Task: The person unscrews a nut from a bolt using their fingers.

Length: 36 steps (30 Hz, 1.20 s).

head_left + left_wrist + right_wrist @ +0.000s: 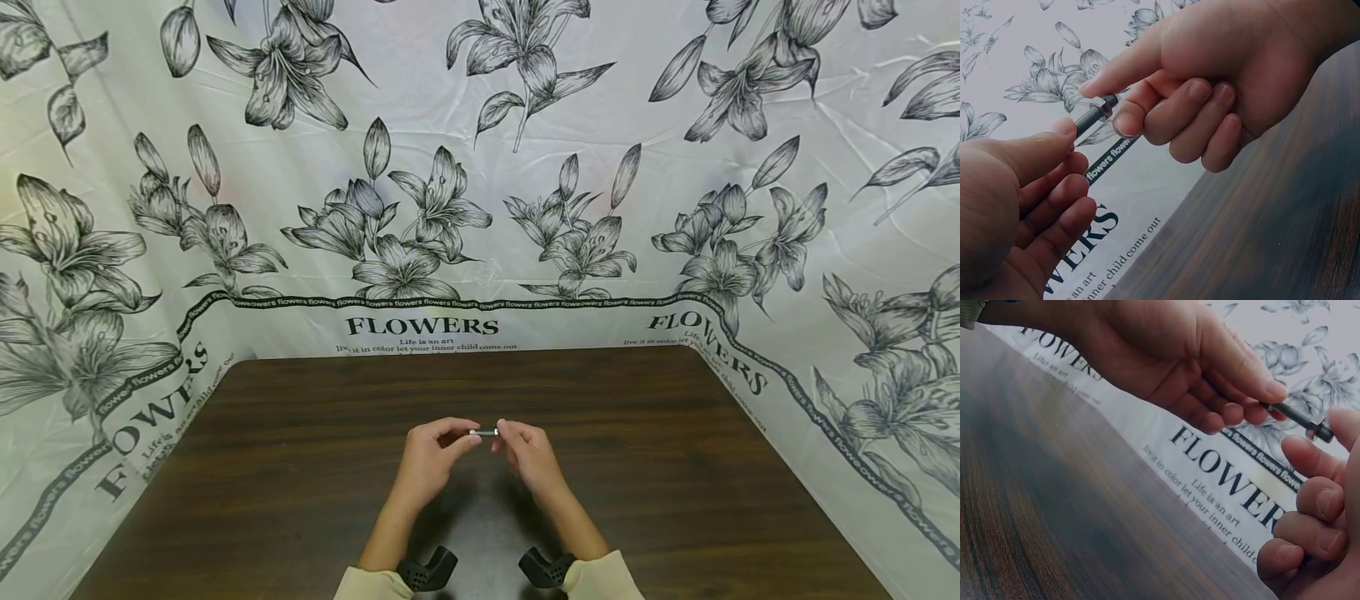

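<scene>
A grey metal bolt (1089, 119) with a threaded shank is held up between the hands, over the table. My left hand (429, 462) pinches one end of it between thumb and fingertips, which hide that end; its other fingers curl loosely. A hex nut (1315, 427) sits on the shank near the far end, with a short stretch of thread beyond it. At this nut is my right hand (531, 458), thumb and index finger bent around it from opposite sides, fingertips right by it. The other fingers of the right hand (1210, 119) are curled toward the palm.
A dark wood-grain table (315, 492) lies below both hands. White cloth (525, 225) with black flower drawings and lettering surrounds its back and sides. Black wrist devices (428, 570) sit by pale yellow sleeves (603, 577) near the front.
</scene>
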Tool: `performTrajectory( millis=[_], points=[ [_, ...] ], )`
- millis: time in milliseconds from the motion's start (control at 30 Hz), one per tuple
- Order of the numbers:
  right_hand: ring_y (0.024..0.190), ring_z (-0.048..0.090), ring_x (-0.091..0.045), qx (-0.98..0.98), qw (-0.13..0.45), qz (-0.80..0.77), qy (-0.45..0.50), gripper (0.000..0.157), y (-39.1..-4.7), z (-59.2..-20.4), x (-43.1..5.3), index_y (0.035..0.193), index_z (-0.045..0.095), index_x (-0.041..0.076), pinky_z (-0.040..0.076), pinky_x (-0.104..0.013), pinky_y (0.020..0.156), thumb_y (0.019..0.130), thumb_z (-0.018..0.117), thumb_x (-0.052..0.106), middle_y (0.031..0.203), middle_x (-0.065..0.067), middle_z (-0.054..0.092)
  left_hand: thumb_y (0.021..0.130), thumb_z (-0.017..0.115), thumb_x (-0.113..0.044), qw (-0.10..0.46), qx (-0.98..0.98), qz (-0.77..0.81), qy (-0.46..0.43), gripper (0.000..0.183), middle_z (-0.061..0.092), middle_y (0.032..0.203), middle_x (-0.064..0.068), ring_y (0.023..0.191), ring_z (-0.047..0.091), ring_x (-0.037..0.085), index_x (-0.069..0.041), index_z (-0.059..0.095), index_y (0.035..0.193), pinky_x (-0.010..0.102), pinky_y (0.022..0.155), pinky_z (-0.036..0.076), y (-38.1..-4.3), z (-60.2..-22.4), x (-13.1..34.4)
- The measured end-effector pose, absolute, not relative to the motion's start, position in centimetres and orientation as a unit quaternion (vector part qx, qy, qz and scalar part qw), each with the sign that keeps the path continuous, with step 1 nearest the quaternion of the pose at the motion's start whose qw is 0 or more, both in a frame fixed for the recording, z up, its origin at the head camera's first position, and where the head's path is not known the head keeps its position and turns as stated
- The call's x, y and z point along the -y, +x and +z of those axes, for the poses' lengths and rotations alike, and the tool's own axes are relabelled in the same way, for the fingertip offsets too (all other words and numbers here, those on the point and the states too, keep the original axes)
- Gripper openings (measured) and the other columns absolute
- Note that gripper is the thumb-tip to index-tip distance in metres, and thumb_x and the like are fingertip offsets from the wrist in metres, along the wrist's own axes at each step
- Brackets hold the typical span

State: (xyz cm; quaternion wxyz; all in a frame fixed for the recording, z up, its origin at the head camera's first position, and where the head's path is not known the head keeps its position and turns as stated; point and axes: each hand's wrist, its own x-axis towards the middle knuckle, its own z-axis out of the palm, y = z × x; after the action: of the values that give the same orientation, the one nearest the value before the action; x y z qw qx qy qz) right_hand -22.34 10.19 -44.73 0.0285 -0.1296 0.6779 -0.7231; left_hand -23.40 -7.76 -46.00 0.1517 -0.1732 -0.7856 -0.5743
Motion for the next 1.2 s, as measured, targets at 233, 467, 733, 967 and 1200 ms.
performTrajectory(
  millis=[233, 467, 733, 967, 1200],
  points=[
    [0.04, 0.029, -0.002, -0.678, 0.029, -0.719, -0.151, 0.034, -22.4, -44.8, -10.3, 0.087, 0.055, -0.022, 0.028, -0.019, 0.043, 0.1, 0.053, 0.01, 0.048, 0.005, 0.037, 0.081, 0.078, -0.006, 0.142, 0.788, -0.573, -0.171, 0.014, 0.068, 0.077, -0.011, 0.068, 0.063, 0.012, -0.017, 0.076, 0.09, 0.028, 0.064, 0.053, -23.4, -45.8, 8.1],
    [0.041, 0.031, -0.002, -0.67, 0.008, -0.724, -0.163, 0.025, -22.4, -44.8, -10.3, 0.088, 0.058, -0.019, 0.027, -0.019, 0.042, 0.097, 0.057, 0.005, 0.05, 0.006, 0.038, 0.082, 0.078, -0.009, 0.14, 0.79, -0.572, -0.173, 0.011, 0.069, 0.079, -0.007, 0.07, 0.063, 0.011, -0.012, 0.076, 0.092, 0.027, 0.064, 0.053, -23.3, -45.8, 8.1],
    [0.043, 0.034, -0.001, -0.66, -0.021, -0.724, -0.199, 0.016, -22.6, -45.2, -10.3, 0.098, 0.058, -0.019, 0.028, -0.018, 0.042, 0.093, 0.058, -0.004, 0.053, 0.004, 0.04, 0.081, 0.079, -0.008, 0.154, 0.787, -0.572, -0.172, 0.011, 0.069, 0.078, -0.007, 0.069, 0.064, 0.011, -0.011, 0.076, 0.091, 0.028, 0.063, 0.053, -23.4, -45.8, 8.1],
    [0.043, 0.035, -0.006, -0.66, -0.053, -0.716, -0.222, 0.013, -23.9, -47.5, -10.5, 0.103, 0.063, -0.012, 0.029, -0.021, 0.041, 0.09, 0.061, -0.008, 0.055, 0.004, 0.04, 0.081, 0.079, -0.007, 0.151, 0.784, -0.578, -0.166, 0.012, 0.07, 0.08, -0.006, 0.072, 0.065, 0.013, -0.012, 0.076, 0.091, 0.029, 0.066, 0.054, -23.4, -45.9, 8.2],
    [0.042, 0.033, -0.007, -0.65, -0.074, -0.714, -0.248, 0.018, -24.0, -47.9, -10.3, 0.105, 0.063, -0.009, 0.027, -0.024, 0.038, 0.087, 0.065, -0.007, 0.054, -0.003, 0.038, 0.081, 0.079, -0.009, 0.139, 0.776, -0.594, -0.161, 0.011, 0.07, 0.081, -0.004, 0.073, 0.065, 0.014, -0.013, 0.076, 0.091, 0.029, 0.067, 0.053, -23.4, -45.7, 8.3]
  ],
)
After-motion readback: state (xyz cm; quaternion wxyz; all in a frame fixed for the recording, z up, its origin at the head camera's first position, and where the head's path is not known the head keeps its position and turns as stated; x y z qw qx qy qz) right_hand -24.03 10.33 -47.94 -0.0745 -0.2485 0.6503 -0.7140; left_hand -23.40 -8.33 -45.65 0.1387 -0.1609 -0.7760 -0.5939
